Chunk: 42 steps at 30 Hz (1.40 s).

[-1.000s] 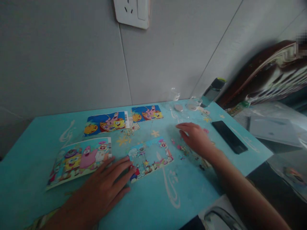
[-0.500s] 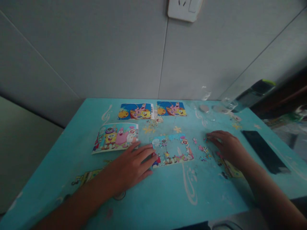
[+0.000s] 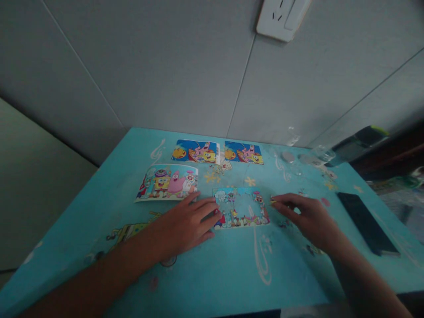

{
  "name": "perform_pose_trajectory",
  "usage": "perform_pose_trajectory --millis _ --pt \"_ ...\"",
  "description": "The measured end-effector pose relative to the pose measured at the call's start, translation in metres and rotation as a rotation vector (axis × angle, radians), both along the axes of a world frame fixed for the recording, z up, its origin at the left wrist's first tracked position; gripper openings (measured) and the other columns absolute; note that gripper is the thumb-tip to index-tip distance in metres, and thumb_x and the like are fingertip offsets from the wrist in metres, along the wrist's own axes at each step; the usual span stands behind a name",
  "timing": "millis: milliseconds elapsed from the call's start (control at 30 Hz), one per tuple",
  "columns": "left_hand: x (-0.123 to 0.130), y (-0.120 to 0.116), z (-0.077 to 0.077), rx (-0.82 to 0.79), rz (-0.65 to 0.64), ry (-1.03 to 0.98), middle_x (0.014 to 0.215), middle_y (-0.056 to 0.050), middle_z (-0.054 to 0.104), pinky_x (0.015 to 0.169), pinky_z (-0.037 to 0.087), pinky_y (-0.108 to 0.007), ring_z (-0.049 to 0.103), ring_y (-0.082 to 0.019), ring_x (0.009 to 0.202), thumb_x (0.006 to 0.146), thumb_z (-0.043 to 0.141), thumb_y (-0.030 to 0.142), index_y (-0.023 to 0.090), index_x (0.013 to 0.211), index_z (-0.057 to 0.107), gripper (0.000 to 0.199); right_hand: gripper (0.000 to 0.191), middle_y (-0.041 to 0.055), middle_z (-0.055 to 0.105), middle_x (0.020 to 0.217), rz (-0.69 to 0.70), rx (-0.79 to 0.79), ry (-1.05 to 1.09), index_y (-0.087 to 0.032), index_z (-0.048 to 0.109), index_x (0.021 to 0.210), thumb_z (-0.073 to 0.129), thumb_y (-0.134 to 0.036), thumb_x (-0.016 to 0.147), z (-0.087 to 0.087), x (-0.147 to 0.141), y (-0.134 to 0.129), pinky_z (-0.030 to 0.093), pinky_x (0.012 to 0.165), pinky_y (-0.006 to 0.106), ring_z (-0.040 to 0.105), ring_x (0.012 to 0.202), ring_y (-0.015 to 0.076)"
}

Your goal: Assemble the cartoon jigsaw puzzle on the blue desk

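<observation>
A partly assembled cartoon jigsaw puzzle (image 3: 243,221) lies on the table, its border pieces joined around a gap in the middle. My left hand (image 3: 190,223) rests at its left edge, fingers stretched out and a little apart. Just off the puzzle's right edge, my right hand (image 3: 306,216) pinches a small puzzle piece (image 3: 273,201) between thumb and fingertips. Beneath that hand lie loose pieces (image 3: 284,223), partly hidden. A picture card (image 3: 170,182) with the same cartoon characters lies left of the puzzle, close to my left fingers.
Two blue cartoon cards (image 3: 195,152) (image 3: 244,153) lie toward the wall. A black phone (image 3: 367,223) is on the right. Clear containers (image 3: 323,153) and a dark bottle (image 3: 356,142) are at the back right. A socket (image 3: 281,18) is on the wall.
My right hand has moved left from the loose pieces toward the puzzle's right edge, with a piece in its fingertips. My left hand stays at the puzzle. The view has tilted slightly.
</observation>
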<state>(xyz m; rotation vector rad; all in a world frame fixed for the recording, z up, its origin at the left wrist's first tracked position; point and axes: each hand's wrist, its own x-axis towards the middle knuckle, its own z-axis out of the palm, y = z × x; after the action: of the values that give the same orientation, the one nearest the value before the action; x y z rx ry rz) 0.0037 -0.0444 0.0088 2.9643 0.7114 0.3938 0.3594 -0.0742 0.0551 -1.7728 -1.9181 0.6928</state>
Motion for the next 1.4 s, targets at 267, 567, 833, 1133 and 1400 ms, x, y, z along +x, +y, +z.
perform_pose_trajectory --millis 267,567,833,1133,1400 --pt "0.001 -0.001 -0.003 0.031 0.008 0.024 0.134 -0.008 0.062 0.119 0.028 -0.055 0.052 -0.029 0.132 0.098 0.065 0.039 0.022 0.135 0.056 0.042 0.027 0.0006 0.071 0.080 0.180 -0.266 0.350 -0.020 0.077 0.106 0.069 -0.041 0.091 -0.018 -0.081 0.032 0.046 0.062 0.027 0.058 0.068 0.0140" --pt "0.003 -0.001 -0.003 0.026 0.020 0.063 0.135 -0.007 0.061 0.120 0.024 -0.056 0.049 -0.027 0.135 0.096 0.068 0.041 0.023 0.138 0.054 0.048 0.028 0.0025 0.077 0.089 0.168 -0.235 0.267 -0.022 0.078 0.112 0.068 -0.038 0.091 -0.030 -0.084 0.033 0.048 0.068 0.030 0.063 0.073 0.0166" --pt "0.003 -0.002 -0.002 0.041 0.027 0.041 0.133 -0.007 0.063 0.119 0.027 -0.056 0.051 -0.028 0.134 0.094 0.071 0.041 0.022 0.136 0.056 0.048 0.027 0.0015 0.079 0.091 0.171 -0.128 0.080 -0.027 0.079 0.115 0.065 -0.034 0.093 -0.029 -0.086 0.029 0.049 0.066 0.029 0.065 0.070 0.0166" --pt "0.004 -0.002 0.001 0.060 0.027 0.042 0.131 -0.006 0.064 0.119 0.028 -0.054 0.052 -0.027 0.133 0.094 0.070 0.041 0.022 0.135 0.057 0.047 0.027 0.0003 0.078 0.088 0.146 -0.030 -0.063 -0.026 0.077 0.117 0.065 -0.025 0.093 -0.023 -0.098 0.024 0.049 0.071 0.030 0.067 0.072 0.0166" --pt "-0.001 -0.004 -0.003 0.084 0.021 0.070 0.135 -0.008 0.062 0.122 0.025 -0.052 0.049 -0.027 0.136 0.097 0.067 0.040 0.023 0.133 0.059 0.040 0.023 0.0047 0.073 0.096 0.260 0.162 -0.202 -0.026 0.076 0.114 0.059 -0.023 0.100 -0.037 -0.095 0.014 0.049 0.082 0.033 0.066 0.085 0.0191"
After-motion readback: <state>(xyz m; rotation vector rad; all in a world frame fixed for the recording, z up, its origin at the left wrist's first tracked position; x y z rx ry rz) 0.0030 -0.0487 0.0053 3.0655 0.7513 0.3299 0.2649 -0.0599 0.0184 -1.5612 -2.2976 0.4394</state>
